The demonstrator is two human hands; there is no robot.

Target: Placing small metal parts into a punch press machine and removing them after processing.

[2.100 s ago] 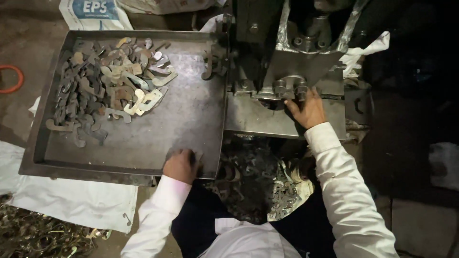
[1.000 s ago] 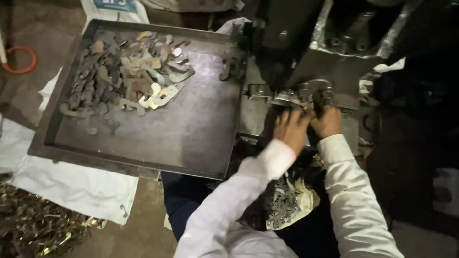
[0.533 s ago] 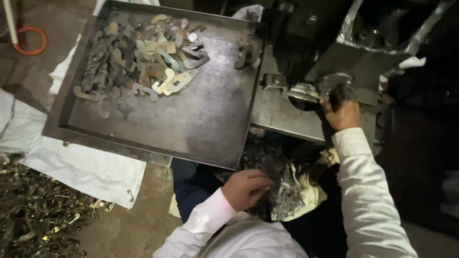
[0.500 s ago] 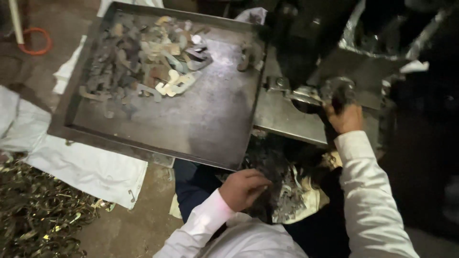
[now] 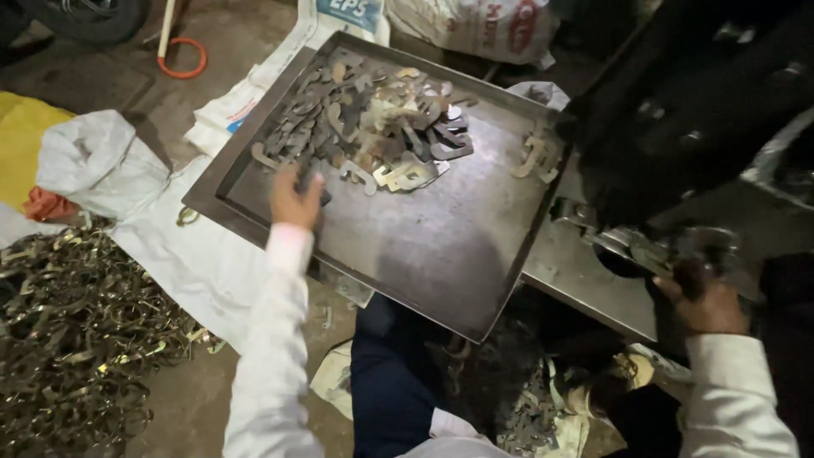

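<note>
Left hand (image 5: 295,197) out over near-left part of steel tray (image 5: 441,254), fingers curled down onto dark flat piece (image 5: 310,180) at edge of heap of stamped metal blanks (image 5: 373,136); looks like pinching that 1 piece, though grip partly hidden by knuckles, so can't be sure it's clear of tray floor. Right hand (image 5: 699,297) over at press bed plate (image 5: 585,280), fingers bent round something at die area (image 5: 695,250); too dark & blurred to tell whether closed on a part or just resting there. Tray tilted & butted against bed plate, prob. so blanks stay within 1 arm's reach of machine: heap at far-left corner, bare floor between heap & press, raised rim keeping pieces from sliding off. 1 small cluster of blanks (image 5: 536,157) apart from heap, near tray's right edge, just beside dark machine body (image 5: 678,110). Blanks thin, flat, hooked or C-shaped, mostly dull grey-brown w/ a few paler, shinier ones on near side of heap. Below tray, between knees, open sack of cut bits (image 5: 517,407). Left on floor, tangled scrap strip (image 5: 76,339) on white sheeting (image 5: 195,263); tied white bag (image 5: 97,161) & orange ring (image 5: 182,58) further off.
</note>
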